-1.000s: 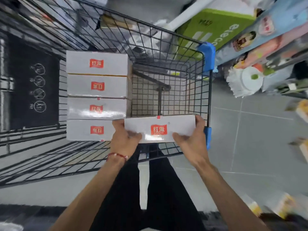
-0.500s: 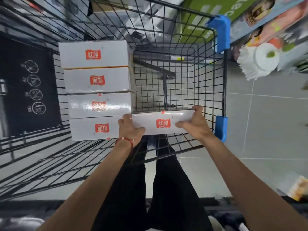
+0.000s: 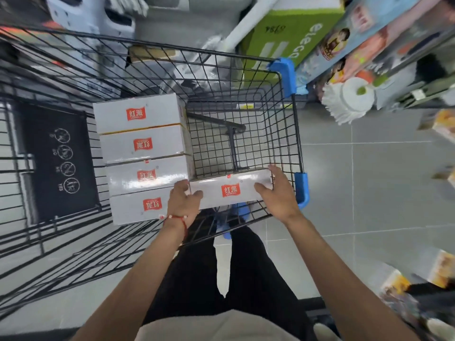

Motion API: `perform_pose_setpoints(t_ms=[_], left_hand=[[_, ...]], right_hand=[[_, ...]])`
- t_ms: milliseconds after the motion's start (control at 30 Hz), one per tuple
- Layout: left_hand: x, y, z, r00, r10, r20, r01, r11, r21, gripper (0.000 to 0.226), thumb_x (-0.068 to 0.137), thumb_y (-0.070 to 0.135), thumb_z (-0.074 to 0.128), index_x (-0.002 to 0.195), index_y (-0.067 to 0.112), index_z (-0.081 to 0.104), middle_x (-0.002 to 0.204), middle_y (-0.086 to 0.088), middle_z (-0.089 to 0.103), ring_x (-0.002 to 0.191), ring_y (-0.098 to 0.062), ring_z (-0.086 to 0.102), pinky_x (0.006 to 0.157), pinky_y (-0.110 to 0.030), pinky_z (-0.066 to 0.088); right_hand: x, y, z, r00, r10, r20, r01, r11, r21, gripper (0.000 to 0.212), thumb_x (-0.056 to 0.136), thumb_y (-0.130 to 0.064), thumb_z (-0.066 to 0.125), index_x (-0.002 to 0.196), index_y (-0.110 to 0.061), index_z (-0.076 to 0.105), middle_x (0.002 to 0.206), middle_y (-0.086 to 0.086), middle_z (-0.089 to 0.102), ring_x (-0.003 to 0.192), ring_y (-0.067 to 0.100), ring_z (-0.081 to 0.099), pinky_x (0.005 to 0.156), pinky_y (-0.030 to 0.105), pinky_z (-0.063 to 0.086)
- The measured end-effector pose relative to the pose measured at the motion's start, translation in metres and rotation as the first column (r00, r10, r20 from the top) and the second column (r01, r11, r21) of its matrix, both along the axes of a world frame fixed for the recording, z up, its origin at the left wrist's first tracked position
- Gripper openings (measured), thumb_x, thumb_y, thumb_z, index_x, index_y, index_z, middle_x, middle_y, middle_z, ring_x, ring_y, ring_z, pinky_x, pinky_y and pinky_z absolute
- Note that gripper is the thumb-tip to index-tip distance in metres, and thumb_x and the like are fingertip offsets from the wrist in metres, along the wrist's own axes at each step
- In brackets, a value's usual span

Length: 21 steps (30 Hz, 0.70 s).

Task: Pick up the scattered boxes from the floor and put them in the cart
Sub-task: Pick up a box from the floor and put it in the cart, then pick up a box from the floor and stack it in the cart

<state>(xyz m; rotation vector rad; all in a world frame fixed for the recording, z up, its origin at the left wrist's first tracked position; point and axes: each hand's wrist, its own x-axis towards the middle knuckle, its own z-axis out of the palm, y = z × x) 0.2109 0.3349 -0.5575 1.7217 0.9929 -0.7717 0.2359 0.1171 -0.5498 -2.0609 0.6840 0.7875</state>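
Grey tiles [image 3: 369, 193] lie under a wire cart [image 3: 291, 134]. Inside it, the left hand [image 3: 183, 201] and right hand [image 3: 278, 190] each grip an end of a white "红派" box [image 3: 231, 190] lying crosswise, beside a row [image 3: 145, 158] of four alike.

Carrier: black wire shopping cart [image 3: 211, 143], standing on grey tiled floor [image 3: 369, 193] | In cart: four white cardboard boxes with red labels [image 3: 145, 158], touching in a row on its left side | Next to row: one more white box [image 3: 231, 190] at the near wall, can't tell if it sits on the bottom | On floor, right: blurry yellow boxes [image 3: 444, 268]
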Motion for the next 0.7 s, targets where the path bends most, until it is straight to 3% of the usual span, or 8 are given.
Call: perform_pose_setpoints(t_ms=[100, 267, 400, 467, 700], left_hand=[[0.003, -0.008, 0.025, 0.997, -0.025, 0.071, 0.027, 0.999, -0.028, 0.031, 0.098, 0.017, 0.058, 0.129, 0.015, 0.054, 0.134, -0.003, 0.055, 0.115, -0.023, 0.051, 0.094, -0.027, 0.035], [0.009, -0.043, 0.070, 0.970, -0.109, 0.216, 0.123, 0.991, -0.055, 0.023, 0.098, 0.014, 0.059, 0.120, 0.016, 0.061, 0.124, 0.003, 0.059, 0.114, -0.017, 0.054, 0.094, -0.024, 0.038], [0.006, -0.094, 0.100, 0.935, -0.211, 0.285, 0.243, 0.967, -0.081, 0.025, 0.097, 0.011, 0.061, 0.121, 0.018, 0.063, 0.115, 0.003, 0.063, 0.092, -0.006, 0.058, 0.076, -0.017, 0.042], [0.002, -0.125, 0.112, 0.911, -0.268, 0.314, 0.312, 0.945, -0.100, 0.022, 0.097, 0.011, 0.061, 0.115, 0.023, 0.064, 0.116, 0.001, 0.065, 0.090, -0.006, 0.059, 0.074, -0.020, 0.044], [-0.032, -0.259, 0.147, 0.768, -0.481, 0.424, 0.571, 0.814, -0.111, 0.024, 0.098, 0.004, 0.057, 0.119, 0.012, 0.064, 0.111, -0.003, 0.066, 0.082, -0.006, 0.057, 0.070, -0.012, 0.045]], right_hand=[[-0.014, -0.005, 0.028, 0.988, -0.124, 0.090, 0.116, 0.989, 0.089, 0.051, 0.099, -0.016, 0.066, 0.148, -0.018, 0.051, 0.146, -0.004, 0.054, 0.133, 0.015, 0.051, 0.114, 0.034, 0.042], [-0.052, -0.027, 0.075, 0.894, -0.378, 0.241, 0.317, 0.913, 0.257, 0.026, 0.098, -0.007, 0.065, 0.121, -0.018, 0.068, 0.118, -0.019, 0.067, 0.107, 0.004, 0.063, 0.088, 0.009, 0.045], [-0.090, -0.065, 0.098, 0.805, -0.533, 0.259, 0.437, 0.829, 0.348, 0.024, 0.098, -0.001, 0.063, 0.117, -0.013, 0.070, 0.112, -0.008, 0.072, 0.091, -0.004, 0.065, 0.084, 0.011, 0.047], [-0.109, -0.089, 0.108, 0.753, -0.616, 0.233, 0.509, 0.769, 0.388, 0.024, 0.099, -0.001, 0.062, 0.117, -0.014, 0.070, 0.111, -0.005, 0.073, 0.090, -0.004, 0.066, 0.083, 0.012, 0.049], [-0.179, -0.195, 0.132, 0.516, -0.844, 0.146, 0.714, 0.518, 0.472, 0.023, 0.099, -0.004, 0.061, 0.116, -0.017, 0.071, 0.118, 0.009, 0.074, 0.110, 0.024, 0.068, 0.099, 0.038, 0.052]])
